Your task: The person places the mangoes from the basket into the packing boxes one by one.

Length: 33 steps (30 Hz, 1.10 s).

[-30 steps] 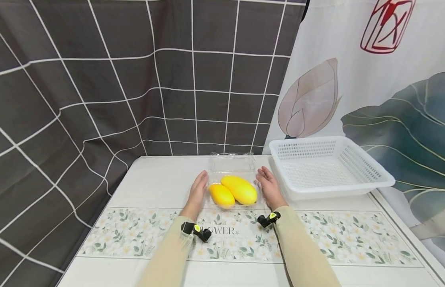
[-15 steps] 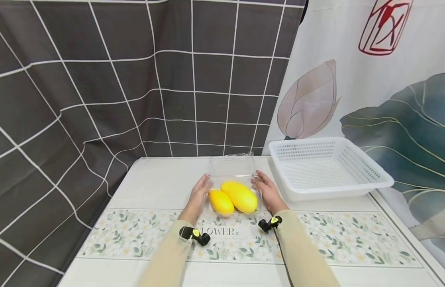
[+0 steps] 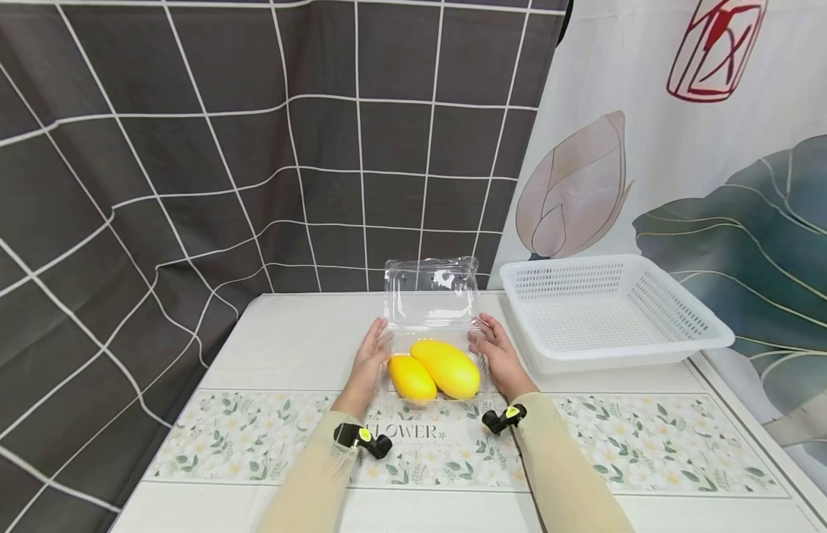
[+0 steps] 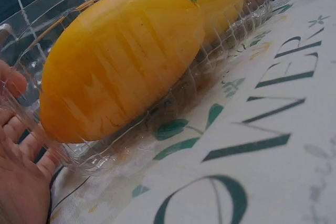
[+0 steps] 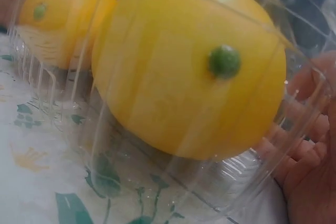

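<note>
A clear plastic clamshell container [image 3: 446,403] stands on the table in front of the person, its hinged lid [image 3: 432,292] raised at the back. Inside lie two yellow mangoes, a smaller mango [image 3: 412,376] on the left and a larger mango [image 3: 446,368] on the right. The left hand [image 3: 369,363] grips the container's left side, its thumb at the rim and its fingers along the outer wall in the left wrist view. On the opposite side the right hand [image 3: 503,360] holds the wall likewise; its curled fingers [image 5: 310,150] show through the plastic.
A white perforated plastic basket [image 3: 616,307] stands at the right, close to the right hand. The table [image 3: 300,333] has a printed floral band across it. A dark grid curtain [image 3: 400,192] hangs behind, with a white patterned curtain [image 3: 580,66] at the right.
Both hands have closed in on the container's sides and taken hold. The container has shifted slightly toward the person, and its lid has swung up from lying back.
</note>
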### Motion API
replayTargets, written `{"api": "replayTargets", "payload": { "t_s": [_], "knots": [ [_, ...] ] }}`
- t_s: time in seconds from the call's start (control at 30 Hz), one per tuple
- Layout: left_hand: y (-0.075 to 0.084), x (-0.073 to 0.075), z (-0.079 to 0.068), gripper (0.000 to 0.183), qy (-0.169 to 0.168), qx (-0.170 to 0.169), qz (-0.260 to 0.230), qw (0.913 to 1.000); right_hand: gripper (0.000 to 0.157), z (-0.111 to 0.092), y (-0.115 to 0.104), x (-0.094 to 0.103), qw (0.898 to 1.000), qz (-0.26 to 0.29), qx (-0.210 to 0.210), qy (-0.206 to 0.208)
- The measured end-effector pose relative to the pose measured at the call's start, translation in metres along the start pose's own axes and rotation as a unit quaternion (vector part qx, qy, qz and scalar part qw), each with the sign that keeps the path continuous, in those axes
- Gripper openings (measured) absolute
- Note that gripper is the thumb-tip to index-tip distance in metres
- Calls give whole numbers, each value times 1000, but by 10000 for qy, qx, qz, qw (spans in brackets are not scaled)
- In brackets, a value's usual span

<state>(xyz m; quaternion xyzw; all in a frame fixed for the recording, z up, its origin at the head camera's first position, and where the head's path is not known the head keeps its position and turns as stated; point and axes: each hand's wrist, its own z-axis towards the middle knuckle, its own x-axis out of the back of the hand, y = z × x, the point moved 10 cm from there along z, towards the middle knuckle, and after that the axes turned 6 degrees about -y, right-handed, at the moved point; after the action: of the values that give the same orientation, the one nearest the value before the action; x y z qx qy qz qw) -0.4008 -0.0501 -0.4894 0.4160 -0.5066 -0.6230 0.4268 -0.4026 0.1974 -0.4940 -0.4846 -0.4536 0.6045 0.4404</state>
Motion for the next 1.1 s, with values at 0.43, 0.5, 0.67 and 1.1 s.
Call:
{"api": "replayTargets", "payload": {
  "t_s": [0.43, 0.5, 0.67, 1.1],
  "knots": [
    [10, 0, -1, 61, 154, -333, 210, 9991, 54, -1, -11, -2, 9975, -266, 607, -226],
    [17, -1, -4, 59, 125, -397, 166, 9990, 54, -1, -12, -2, 9971, -349, 644, -224],
    [36, -5, -10, 57, 142, -568, 417, 9974, 54, -1, -14, -1, 9953, -364, 862, -261],
    [51, -5, -16, 53, 117, -1142, 762, 9905, 45, -4, -25, 0, 9911, -337, 1273, -189]
  ]
}}
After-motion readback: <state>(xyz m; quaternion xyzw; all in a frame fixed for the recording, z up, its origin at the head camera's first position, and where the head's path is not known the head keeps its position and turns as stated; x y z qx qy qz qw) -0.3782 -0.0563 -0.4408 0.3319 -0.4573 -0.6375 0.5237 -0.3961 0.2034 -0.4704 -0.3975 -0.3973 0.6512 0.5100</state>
